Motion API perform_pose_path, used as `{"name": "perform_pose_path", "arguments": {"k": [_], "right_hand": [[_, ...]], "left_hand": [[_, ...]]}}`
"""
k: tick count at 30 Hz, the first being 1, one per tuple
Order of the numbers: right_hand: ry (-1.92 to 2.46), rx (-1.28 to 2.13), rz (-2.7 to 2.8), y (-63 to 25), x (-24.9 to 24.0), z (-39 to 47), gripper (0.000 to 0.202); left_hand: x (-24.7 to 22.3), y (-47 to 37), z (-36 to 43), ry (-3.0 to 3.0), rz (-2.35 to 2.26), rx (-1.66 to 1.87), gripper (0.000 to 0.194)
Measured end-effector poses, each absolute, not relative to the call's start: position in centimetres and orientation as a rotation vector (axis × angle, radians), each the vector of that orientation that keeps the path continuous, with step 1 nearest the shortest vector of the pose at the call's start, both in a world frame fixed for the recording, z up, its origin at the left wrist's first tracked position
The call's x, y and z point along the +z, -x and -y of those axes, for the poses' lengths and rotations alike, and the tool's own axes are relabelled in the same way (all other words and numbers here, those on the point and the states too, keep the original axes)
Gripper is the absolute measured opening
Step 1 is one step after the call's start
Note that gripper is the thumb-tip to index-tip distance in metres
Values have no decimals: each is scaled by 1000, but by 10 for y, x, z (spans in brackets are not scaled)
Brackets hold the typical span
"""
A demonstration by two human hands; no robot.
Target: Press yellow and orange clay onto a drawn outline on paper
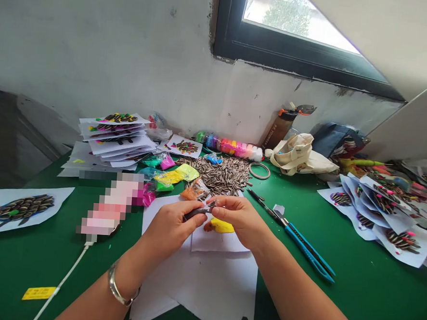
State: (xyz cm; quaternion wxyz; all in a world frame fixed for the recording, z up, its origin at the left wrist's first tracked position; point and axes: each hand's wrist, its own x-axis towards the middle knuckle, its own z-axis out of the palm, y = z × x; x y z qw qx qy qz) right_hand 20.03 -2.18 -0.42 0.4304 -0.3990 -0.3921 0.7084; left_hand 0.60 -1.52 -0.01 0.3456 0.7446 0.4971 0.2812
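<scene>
Above the white paper, my left hand (pixel 175 223) is closed around a dark grey lump (pixel 194 213) that looks like modelling clay. The fingertips of my right hand (pixel 241 217) pinch together at the lump's tip; the small bit between them is partly hidden. Under the hands lies a small sheet (pixel 208 244) bearing a flattened yellow clay shape (pixel 220 225) with an orange-brown end. Larger white sheets (pixel 198 284) are beneath it. Just beyond my fingers are an orange clay packet (pixel 195 190) and a heap of striped sunflower seeds (pixel 227 175).
Tweezers with blue handles (pixel 309 253) and a dark pen (pixel 259 201) lie at the right. Stacks of seed pictures (pixel 120 142) stand left and right. Behind the seeds are clay tubs (pixel 232 146), a tape roll (pixel 259 171) and a bottle (pixel 278 130). A cable (pixel 65 276) crosses the left side.
</scene>
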Motion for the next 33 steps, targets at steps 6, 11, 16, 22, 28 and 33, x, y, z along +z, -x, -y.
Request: {"name": "perform_pose_path", "arguments": {"k": [6, 11, 16, 22, 28, 33], "right_hand": [[1120, 1632, 985, -197, -3, 22, 39], [1071, 1717, 997, -201, -2, 22, 37], [970, 1780, 1003, -207, -5, 21, 31], [1025, 1740, 1017, -206, -4, 21, 30], [1075, 1674, 1041, -210, -2, 20, 34], [1170, 1429, 1061, -214, -6, 14, 31]], "left_hand": [[-1, -7, 15, -1914, -1319, 721, 33], [-1, -6, 15, -1914, -1326, 732, 32], [0, -6, 14, -1942, -1302, 743, 30], [1, -7, 14, -1914, -1317, 708, 32], [2, -7, 14, -1890, -1305, 694, 33], [-1, -5, 12, -1839, -1351, 703, 35]]}}
